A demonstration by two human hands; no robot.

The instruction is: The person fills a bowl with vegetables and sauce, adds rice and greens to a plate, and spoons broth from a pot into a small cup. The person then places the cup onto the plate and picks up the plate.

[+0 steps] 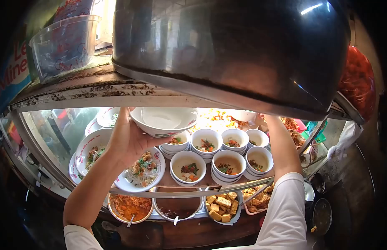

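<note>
My left hand (129, 141) is closed on the side of a white bowl (162, 118) with a floral rim, held tilted above the display shelf. It looks empty inside. My right hand (264, 119) reaches in at the back right; the dark pot's edge hides most of its fingers. Close to it is another white bowl (241, 115), partly covered by the frame. Below lie stacked small white bowls (187, 168), the top ones holding diced vegetables and herbs. Under my left wrist sits a plate of noodles (141, 173) with greens.
A large dark pot (231, 54) overhangs the cabinet's wooden top (68, 83). Below the shelf stand a pan of red sauce (130, 207), a dark brown stew (177, 206) and a bowl of fried tofu (222, 206). A red bag (357, 83) hangs at right.
</note>
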